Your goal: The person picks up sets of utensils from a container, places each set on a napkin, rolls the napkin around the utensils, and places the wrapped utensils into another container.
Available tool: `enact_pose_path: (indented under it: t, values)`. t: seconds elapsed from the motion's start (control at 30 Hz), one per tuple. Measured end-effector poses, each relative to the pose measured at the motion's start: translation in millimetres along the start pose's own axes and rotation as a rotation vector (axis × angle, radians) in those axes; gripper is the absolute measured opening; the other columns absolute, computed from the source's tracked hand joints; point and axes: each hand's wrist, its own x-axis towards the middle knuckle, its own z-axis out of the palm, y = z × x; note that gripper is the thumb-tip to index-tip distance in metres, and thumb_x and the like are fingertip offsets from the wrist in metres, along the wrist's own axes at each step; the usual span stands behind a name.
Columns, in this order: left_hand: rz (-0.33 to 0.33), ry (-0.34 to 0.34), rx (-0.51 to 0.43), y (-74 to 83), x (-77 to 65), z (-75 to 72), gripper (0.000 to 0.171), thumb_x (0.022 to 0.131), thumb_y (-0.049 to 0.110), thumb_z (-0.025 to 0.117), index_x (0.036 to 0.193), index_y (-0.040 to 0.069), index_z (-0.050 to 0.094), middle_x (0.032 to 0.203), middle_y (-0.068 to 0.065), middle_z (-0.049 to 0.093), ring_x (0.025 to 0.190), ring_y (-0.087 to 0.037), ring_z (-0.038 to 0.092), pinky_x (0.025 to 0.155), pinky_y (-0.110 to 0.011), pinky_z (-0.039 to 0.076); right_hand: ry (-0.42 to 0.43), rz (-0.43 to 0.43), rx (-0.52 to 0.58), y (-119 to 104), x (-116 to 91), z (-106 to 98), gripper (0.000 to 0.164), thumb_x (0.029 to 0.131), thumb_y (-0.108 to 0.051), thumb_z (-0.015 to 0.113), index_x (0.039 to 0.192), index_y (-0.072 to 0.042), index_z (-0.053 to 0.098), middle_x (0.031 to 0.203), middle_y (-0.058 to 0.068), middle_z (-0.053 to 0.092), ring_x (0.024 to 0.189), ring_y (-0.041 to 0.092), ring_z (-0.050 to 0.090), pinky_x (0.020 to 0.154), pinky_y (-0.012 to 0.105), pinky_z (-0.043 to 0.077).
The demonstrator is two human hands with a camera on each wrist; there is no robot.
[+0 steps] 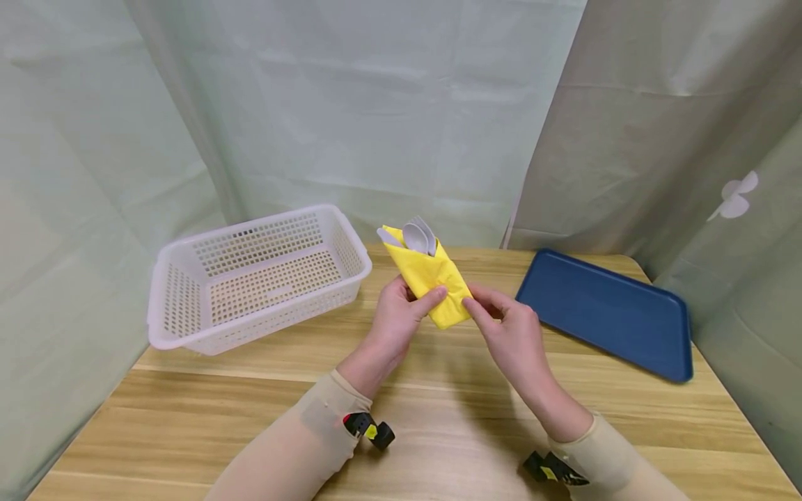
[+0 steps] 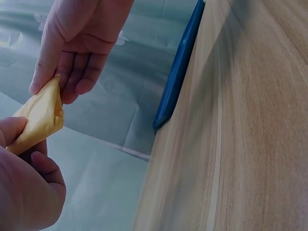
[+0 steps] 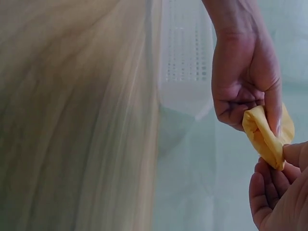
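Observation:
A yellow napkin (image 1: 432,275) is folded into a narrow pouch, held above the table between both hands. Out of its upper end stick a grey spoon (image 1: 415,238), a fork (image 1: 427,233) partly behind it, and a knife (image 1: 390,237) at the left. My left hand (image 1: 401,313) grips the pouch from the left, its thumb pressed on the front and the other fingers behind. With thumb and fingertips my right hand (image 1: 509,323) pinches the pouch's right edge. In the left wrist view the napkin's folded lower end (image 2: 41,118) shows between the two hands; the cutlery is hidden there.
A white perforated plastic basket (image 1: 263,330) stands at the left on the wooden table (image 1: 432,431). On the right lies a blue tray (image 1: 610,313). Pale curtains (image 1: 376,104) hang behind and beside the table.

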Motion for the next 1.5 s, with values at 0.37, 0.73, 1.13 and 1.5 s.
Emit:
enact_pose_path:
  t: [0.37, 0.73, 1.13, 1.5]
  values:
    - [0.000, -0.008, -0.040, 0.6, 0.0, -0.5, 0.038, 0.102, 0.010, 0.081, 0.137, 0.000, 0.069, 0.128, -0.012, 0.077, 0.110, -0.019, 0.073, 0.090, -0.031, 0.060, -0.033, 0.065, 0.056, 1.7, -1.5, 3.0, 0.038, 0.102, -0.034, 0.083, 0.133, -0.013, 0.081, 0.107, 0.001, 0.081, 0.087, 0.022, 0.071, 0.069, 0.025, 0.057]
    - [-0.014, -0.039, -0.068, 0.3, 0.7, -2.1, 0.041, 0.101, 0.011, 0.082, 0.139, 0.003, 0.068, 0.129, -0.011, 0.076, 0.109, -0.019, 0.072, 0.089, -0.031, 0.058, -0.114, 0.190, 0.155, 2.7, 4.4, 0.0, 0.034, 0.104, -0.034, 0.081, 0.129, -0.010, 0.082, 0.107, 0.005, 0.081, 0.096, 0.022, 0.072, 0.079, 0.029, 0.059]
    - [-0.038, -0.070, -0.076, 2.4, 1.5, -2.3, 0.043, 0.102, 0.012, 0.081, 0.142, 0.005, 0.066, 0.130, -0.010, 0.075, 0.111, -0.018, 0.069, 0.089, -0.031, 0.055, -0.138, 0.256, 0.245, 2.6, 6.1, -1.8, 0.031, 0.105, -0.029, 0.080, 0.128, -0.008, 0.082, 0.104, 0.007, 0.079, 0.097, 0.025, 0.067, 0.079, 0.027, 0.056]
    - [-0.030, -0.065, -0.076, 1.9, 2.0, -1.7, 0.045, 0.103, 0.011, 0.080, 0.145, 0.004, 0.063, 0.136, -0.011, 0.071, 0.119, -0.020, 0.067, 0.099, -0.035, 0.054, -0.141, 0.269, 0.271, 3.6, 6.6, -0.7, 0.030, 0.105, -0.025, 0.081, 0.128, -0.006, 0.081, 0.104, 0.007, 0.079, 0.095, 0.023, 0.068, 0.079, 0.026, 0.057]
